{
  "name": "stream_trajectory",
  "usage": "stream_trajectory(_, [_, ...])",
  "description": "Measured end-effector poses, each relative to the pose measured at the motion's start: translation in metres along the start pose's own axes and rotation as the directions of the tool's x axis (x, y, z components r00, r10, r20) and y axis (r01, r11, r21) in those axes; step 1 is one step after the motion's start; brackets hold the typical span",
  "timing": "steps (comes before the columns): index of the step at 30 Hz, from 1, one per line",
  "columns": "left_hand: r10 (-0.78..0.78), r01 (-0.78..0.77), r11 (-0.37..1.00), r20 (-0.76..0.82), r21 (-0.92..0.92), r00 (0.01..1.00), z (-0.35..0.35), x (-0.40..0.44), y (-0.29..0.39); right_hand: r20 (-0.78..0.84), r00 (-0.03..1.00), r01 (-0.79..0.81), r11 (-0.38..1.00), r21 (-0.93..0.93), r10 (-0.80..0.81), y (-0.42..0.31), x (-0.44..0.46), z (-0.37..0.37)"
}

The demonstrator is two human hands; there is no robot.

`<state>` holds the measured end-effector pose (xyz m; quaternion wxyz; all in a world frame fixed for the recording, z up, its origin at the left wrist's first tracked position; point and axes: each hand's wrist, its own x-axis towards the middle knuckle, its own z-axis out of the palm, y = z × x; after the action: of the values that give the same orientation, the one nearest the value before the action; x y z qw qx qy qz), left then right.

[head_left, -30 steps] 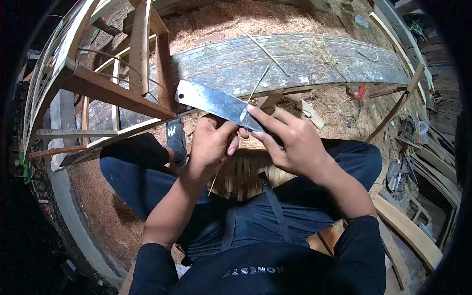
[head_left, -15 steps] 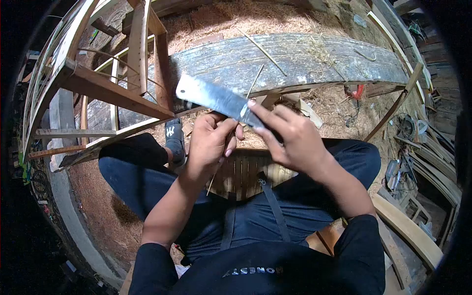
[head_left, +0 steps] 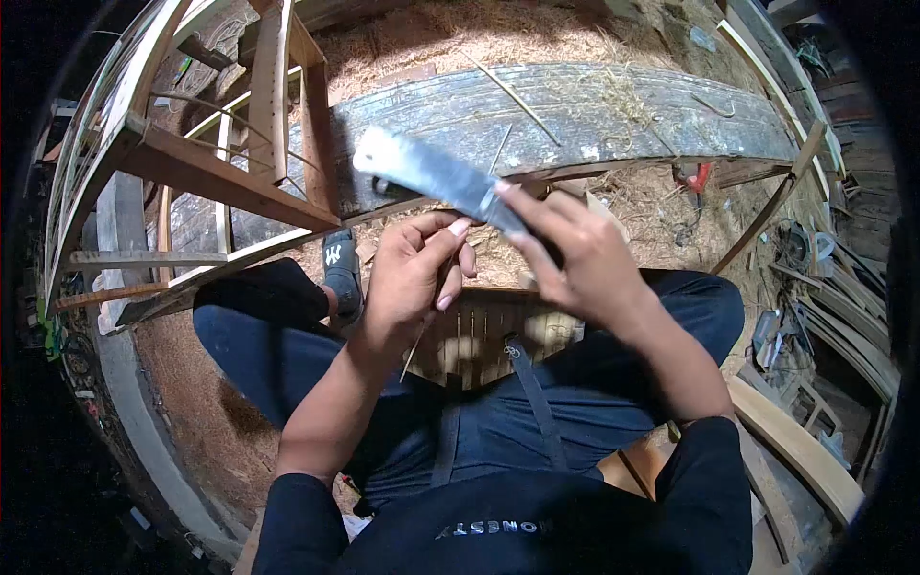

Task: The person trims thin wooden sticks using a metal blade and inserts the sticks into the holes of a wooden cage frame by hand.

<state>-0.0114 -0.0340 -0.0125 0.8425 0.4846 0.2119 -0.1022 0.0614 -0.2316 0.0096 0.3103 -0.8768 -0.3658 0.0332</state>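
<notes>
My right hand (head_left: 580, 251) is closed on the handle end of a broad metal blade (head_left: 426, 175), which points up and left and is blurred at its far end. Just left of it, my left hand (head_left: 420, 271) pinches a thin wooden stick (head_left: 411, 353). The stick's lower end comes out below that hand, and a thin length (head_left: 501, 149) shows beyond the blade. The blade covers the part between them. Both hands are above my lap, close to each other.
A weathered plank bench (head_left: 422, 120) crosses in front, with a loose stick (head_left: 513, 98) and shavings on it. At left stands a wooden frame (head_left: 225, 182). A red-handled tool (head_left: 702, 178) lies beyond the bench's near edge. Wood strips (head_left: 795, 446) lie at right.
The blade has lifted slightly up and to the right with my right hand, away from my left hand. My left hand has barely moved and keeps its pinch.
</notes>
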Motion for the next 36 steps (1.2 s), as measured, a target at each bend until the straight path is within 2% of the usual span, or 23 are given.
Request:
stream_trajectory(2, [0.002,-0.001,0.998,-0.014,0.07,1.0,-0.004,0.001,-0.004,0.083,0.995,0.061,0.998,0.033,-0.064,-0.008,-0.004,0.002])
stream_trajectory(4, [0.004,-0.003,0.997,-0.017,0.075,1.0,-0.005,0.0,-0.002,0.08,0.995,0.054,0.997,0.055,-0.058,-0.003,-0.002,0.002])
stream_trajectory(6, [-0.002,0.002,0.999,0.007,0.036,1.0,-0.001,-0.002,0.004,-0.014,0.999,-0.03,0.999,-0.014,0.029,0.009,0.003,0.001])
stream_trajectory(8, [-0.001,0.001,0.999,0.011,0.037,1.0,-0.001,-0.002,0.001,-0.044,0.999,-0.013,0.999,-0.036,0.011,0.008,0.003,-0.002])
stream_trajectory(10, [0.009,-0.009,0.999,-0.005,0.038,1.0,-0.005,0.001,-0.005,0.094,0.994,0.043,0.998,0.044,-0.047,-0.006,-0.003,-0.004])
stream_trajectory(11, [0.009,-0.009,0.999,-0.007,0.042,1.0,-0.006,0.001,-0.005,0.106,0.993,0.045,0.998,0.047,-0.049,-0.008,-0.003,-0.002])
stream_trajectory(14, [-0.018,0.018,0.999,0.013,0.045,1.0,-0.005,-0.001,0.0,0.027,0.999,-0.047,0.999,0.017,0.046,0.006,0.004,-0.004])
stream_trajectory(19, [-0.015,0.014,0.998,0.01,0.069,1.0,-0.007,0.002,-0.004,0.097,0.993,0.06,0.997,0.041,-0.064,-0.006,-0.001,-0.004])
stream_trajectory(20, [-0.017,0.017,0.996,-0.008,0.082,1.0,-0.009,0.001,-0.005,0.095,0.994,0.057,0.997,0.047,-0.061,-0.004,0.0,-0.004])
stream_trajectory(22, [-0.016,0.015,0.997,0.021,0.075,1.0,-0.007,-0.001,0.0,0.048,0.998,-0.048,0.998,0.033,0.046,0.006,0.006,-0.007])
stream_trajectory(24, [-0.002,0.0,0.999,0.044,0.048,0.999,-0.004,-0.001,0.001,0.018,1.0,-0.013,1.0,0.026,0.013,0.006,0.004,-0.007])
stream_trajectory(26, [0.0,-0.001,0.998,0.008,0.063,1.0,-0.004,-0.001,-0.002,0.105,0.994,0.04,0.999,0.012,-0.041,-0.004,-0.001,-0.007])
stream_trajectory(28, [-0.009,0.012,0.996,-0.032,0.087,0.999,-0.005,-0.002,-0.002,0.121,0.992,0.027,0.999,0.018,-0.029,-0.004,0.001,-0.006])
stream_trajectory(31, [0.004,-0.004,0.998,0.01,0.068,1.0,-0.003,-0.001,0.0,0.03,0.999,-0.017,1.0,0.018,0.016,0.009,0.008,-0.008])
stream_trajectory(36, [0.007,-0.009,0.995,0.022,0.103,1.0,-0.006,-0.003,-0.002,0.084,0.995,0.042,0.999,0.016,-0.043,0.002,0.002,-0.006])
